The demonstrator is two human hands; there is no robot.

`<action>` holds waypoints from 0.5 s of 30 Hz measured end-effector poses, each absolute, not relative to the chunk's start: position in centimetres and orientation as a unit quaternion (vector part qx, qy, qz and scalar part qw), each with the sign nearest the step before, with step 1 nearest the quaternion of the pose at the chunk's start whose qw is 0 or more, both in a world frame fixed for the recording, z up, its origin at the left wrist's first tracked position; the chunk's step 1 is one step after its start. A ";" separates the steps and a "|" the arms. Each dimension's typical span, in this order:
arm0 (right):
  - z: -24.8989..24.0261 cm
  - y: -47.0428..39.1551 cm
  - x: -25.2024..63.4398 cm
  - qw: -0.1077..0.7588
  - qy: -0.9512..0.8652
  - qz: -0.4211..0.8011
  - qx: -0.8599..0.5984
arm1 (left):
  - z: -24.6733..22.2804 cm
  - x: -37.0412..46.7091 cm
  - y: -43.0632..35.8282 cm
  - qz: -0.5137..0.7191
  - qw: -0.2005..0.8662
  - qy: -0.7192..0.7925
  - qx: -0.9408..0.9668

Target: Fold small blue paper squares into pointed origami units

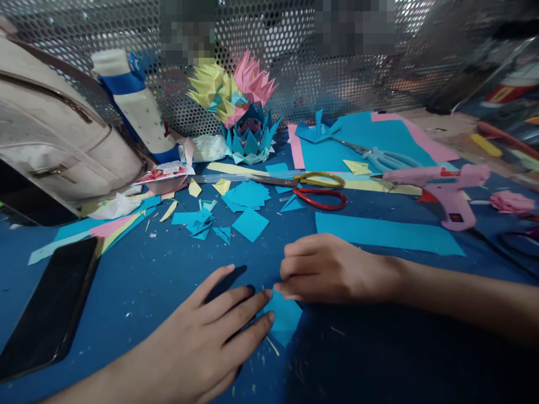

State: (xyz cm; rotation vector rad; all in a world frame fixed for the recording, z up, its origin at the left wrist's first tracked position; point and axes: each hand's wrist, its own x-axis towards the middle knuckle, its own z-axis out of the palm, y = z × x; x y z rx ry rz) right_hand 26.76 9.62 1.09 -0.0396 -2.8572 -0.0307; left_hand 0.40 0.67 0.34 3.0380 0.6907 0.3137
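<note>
A small blue piece of paper (285, 315) lies folded on the dark blue tabletop between my hands. My left hand (210, 331) rests with fingers stretched and spread, some fingertips on the paper's left part. My right hand (324, 269) is closed, thumb and fingertips pinching the paper's upper edge; the exact grip is partly hidden by the curled fingers. Just beyond are a blue paper square (250, 225), a stack of blue squares (246, 195) and several folded blue pieces (197, 223). A long blue paper strip (387, 233) lies beyond my right forearm.
Scissors (320, 191) with red and yellow handles lie mid-table. A pink glue gun (446, 185) and blue-handled pliers (387, 160) are at right. Paper flowers (250, 134) stand behind. A phone (53, 303), a bottle (137, 106) and a pale backpack (63, 112) occupy the left.
</note>
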 end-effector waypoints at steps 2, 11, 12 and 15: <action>1.1 9.5 26.7 0.137 -0.990 -0.028 -0.011 | 0.4 0.4 0.6 0.097 0.007 0.220 0.971; 1.0 9.4 27.1 0.106 -0.994 -0.005 -0.030 | 0.5 0.6 0.7 0.090 -0.006 0.211 0.973; 1.0 9.4 27.1 0.108 -0.994 -0.003 -0.030 | 0.5 0.7 0.7 0.094 -0.010 0.210 0.973; 0.9 9.4 27.1 0.120 -0.992 0.004 -0.027 | 0.6 0.9 0.9 0.109 -0.018 0.213 0.971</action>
